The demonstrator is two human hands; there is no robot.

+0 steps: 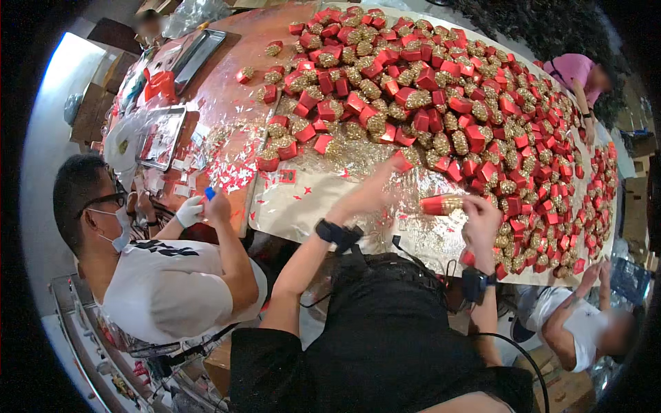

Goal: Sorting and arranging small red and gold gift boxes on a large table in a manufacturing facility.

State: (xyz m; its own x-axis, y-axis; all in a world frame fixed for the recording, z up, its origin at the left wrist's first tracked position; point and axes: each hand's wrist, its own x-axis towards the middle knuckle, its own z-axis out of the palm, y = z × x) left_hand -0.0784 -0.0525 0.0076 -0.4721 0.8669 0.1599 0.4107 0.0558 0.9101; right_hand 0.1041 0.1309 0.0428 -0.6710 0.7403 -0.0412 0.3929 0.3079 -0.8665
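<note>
My right hand [482, 224] is closed on the gold end of a red pot with gold glitter [441, 204], held sideways just above the near table edge. My left hand [372, 189] stretches forward over the table, its fingertips at a red faceted pot [407, 157] on the near side of the heap. That hand is blurred, and its grip on the pot cannot be made out. A large heap of similar red pots with gold glittery tops [441, 96] spreads across the table in front of both hands.
Beside me on the left, a co-worker [172, 275] holds a small blue thing [210, 194]. Metal trays [162, 138] and red and white scraps [231, 168] lie on the table's left part. Other people stand at the right side, including one in pink [575, 69].
</note>
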